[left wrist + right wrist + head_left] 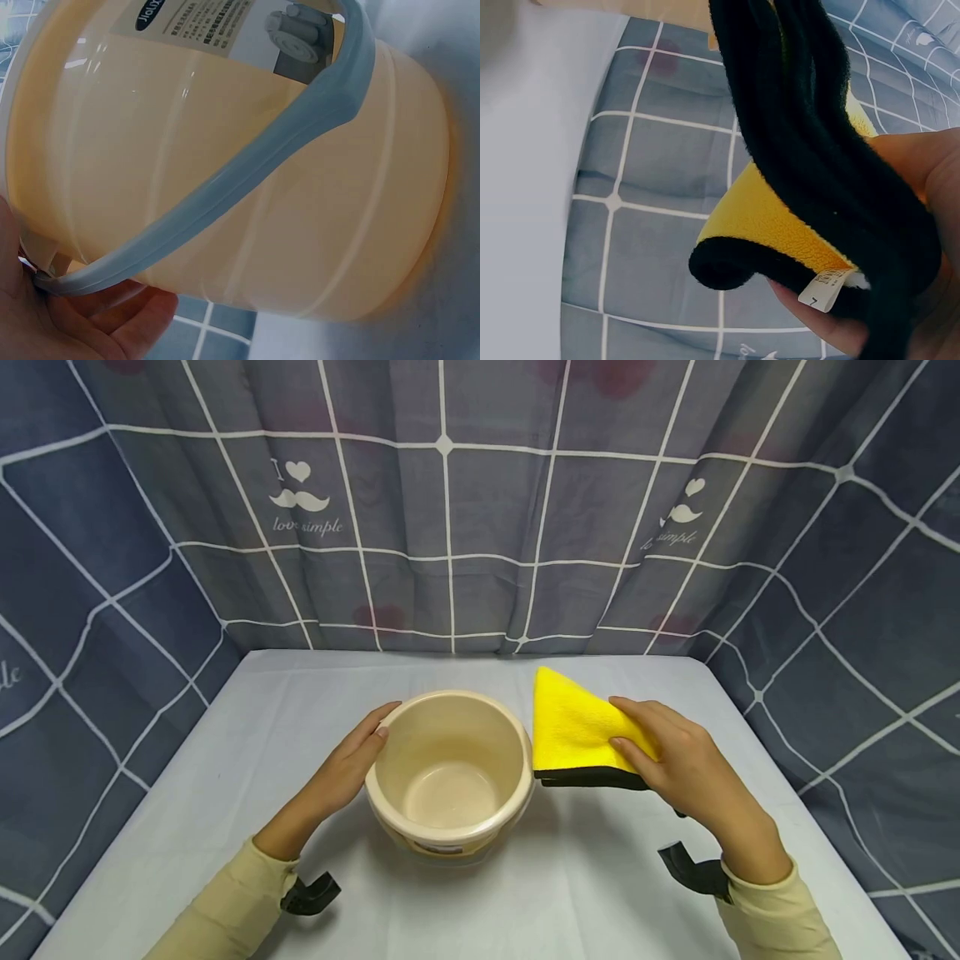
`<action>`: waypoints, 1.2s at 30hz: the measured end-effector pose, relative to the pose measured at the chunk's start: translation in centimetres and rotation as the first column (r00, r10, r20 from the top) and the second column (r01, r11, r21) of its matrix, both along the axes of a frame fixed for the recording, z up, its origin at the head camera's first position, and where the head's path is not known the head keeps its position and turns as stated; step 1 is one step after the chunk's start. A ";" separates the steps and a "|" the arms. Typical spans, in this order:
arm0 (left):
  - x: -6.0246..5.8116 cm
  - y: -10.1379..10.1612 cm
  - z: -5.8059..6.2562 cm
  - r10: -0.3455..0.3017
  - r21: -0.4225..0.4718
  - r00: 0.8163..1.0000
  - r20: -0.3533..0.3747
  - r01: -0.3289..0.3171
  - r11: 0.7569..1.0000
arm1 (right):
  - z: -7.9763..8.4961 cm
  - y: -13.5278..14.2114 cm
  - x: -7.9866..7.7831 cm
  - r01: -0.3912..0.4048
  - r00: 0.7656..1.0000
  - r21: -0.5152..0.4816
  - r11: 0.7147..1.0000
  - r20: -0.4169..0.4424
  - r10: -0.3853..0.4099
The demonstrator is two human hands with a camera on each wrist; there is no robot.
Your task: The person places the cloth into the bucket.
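Observation:
A cream plastic bucket (442, 835) stands upright on the white surface, and its inside holds nothing. My left hand (337, 781) grips its rim on the left, thumb at the top edge. In the left wrist view a grey-blue handle (225, 182) hangs slantwise across the bucket's side, below a printed label (202, 26). Pinched in my right hand (682, 760) is a folded yellow cloth (573, 727) with black edging. It is raised just right of the bucket; whether they touch I cannot tell. A small white tag (825, 291) shows on the cloth in the right wrist view.
A white cloth (225, 793) covers the table. Dark grey-blue curtains (405, 502) with white grid lines hang behind it and along both sides. Black bands (693, 870) stick out at both wrists.

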State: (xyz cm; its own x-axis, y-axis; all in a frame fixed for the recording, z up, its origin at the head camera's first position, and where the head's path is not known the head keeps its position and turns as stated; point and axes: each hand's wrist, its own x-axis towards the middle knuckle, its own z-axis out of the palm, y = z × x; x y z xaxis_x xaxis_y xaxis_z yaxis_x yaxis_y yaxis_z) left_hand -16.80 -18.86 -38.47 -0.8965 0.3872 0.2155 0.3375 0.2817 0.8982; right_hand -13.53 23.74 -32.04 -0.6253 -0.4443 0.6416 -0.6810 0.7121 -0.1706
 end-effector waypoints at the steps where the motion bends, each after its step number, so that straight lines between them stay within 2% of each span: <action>1: 0.0 0.0 0.0 -0.001 0.002 1.000 0.000 0.001 1.000 | 0.0 0.0 0.0 -0.001 1.000 0.000 1.000 0.000 0.001; 12: -0.1 0.0 0.0 -0.002 -0.012 1.000 -0.001 0.002 1.000 | 0.6 -0.9 0.0 -0.053 0.998 -0.024 0.998 -0.022 0.052; 29: 0.1 0.0 0.1 0.002 -0.011 1.000 0.007 -0.002 1.000 | 2.7 -1.9 0.2 -0.102 0.994 -0.060 0.993 -0.037 0.100; 36: -0.1 0.0 0.0 0.000 0.004 1.000 0.014 -0.001 1.000 | 2.7 -2.6 -0.1 -0.146 0.989 -0.087 0.985 -0.028 0.145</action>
